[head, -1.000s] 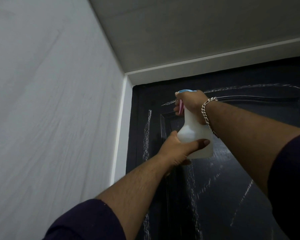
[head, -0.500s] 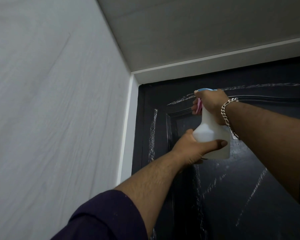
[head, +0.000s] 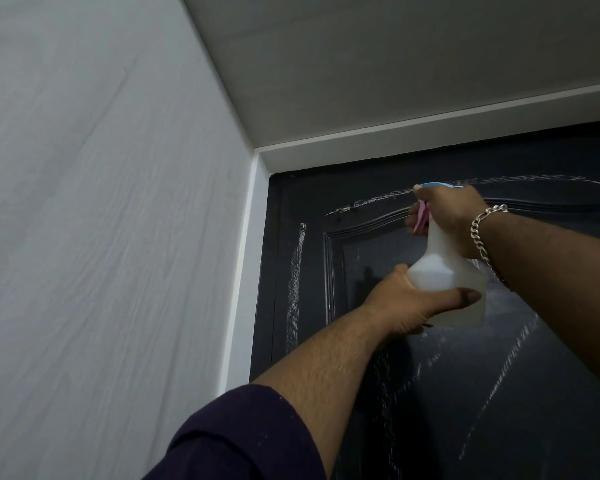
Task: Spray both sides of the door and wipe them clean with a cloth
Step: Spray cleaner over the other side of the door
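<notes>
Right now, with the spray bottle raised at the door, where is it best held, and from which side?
By the narrow neck under the spray head, from the person's side, as the right hand does: the nozzle faces the door and the pink trigger meets the fingers. The wide body of the spray bottle suits a steadying grip from the left, as the left hand gives.

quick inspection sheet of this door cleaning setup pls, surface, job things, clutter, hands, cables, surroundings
surface: black panelled door, streaked with whitish marks.
job's things: white spray bottle, pink trigger, held up near the door's top; no cloth in view.
clutter: nothing seen.
hands: right hand grips the bottle's neck and trigger; left hand holds its base.
cables: nothing seen.
surroundings: pale wall on the left, ceiling above, white door frame.
</notes>
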